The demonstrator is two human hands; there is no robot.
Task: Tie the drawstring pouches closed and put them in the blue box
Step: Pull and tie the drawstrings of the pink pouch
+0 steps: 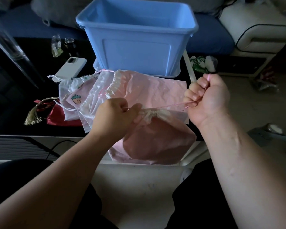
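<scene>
Your left hand (112, 114) is curled tight, pinching the gathered neck of the pink pouch (155, 142). The pouch is a soft, translucent bag, its mouth cinched into a pale ruffle and its body rounded below. Your right hand (208, 100) is a closed fist round the thin pink cord (172, 105), which runs taut from the ruffle to your fingers. The pouch hangs in front of the blue box (135, 53), on your side of it, not inside. The box is smooth moulded plastic, rectangular, with a rolled rim. Just in front of the box lies a fanned stack of flat pouches (139, 86), glossy with crinkled tops. Left of the stack is a strawberry-print pouch (76, 98). Further left of the box sit a red satin pouch (56, 116) with a gold tassel and a white phone (71, 68), lying flat.
</scene>
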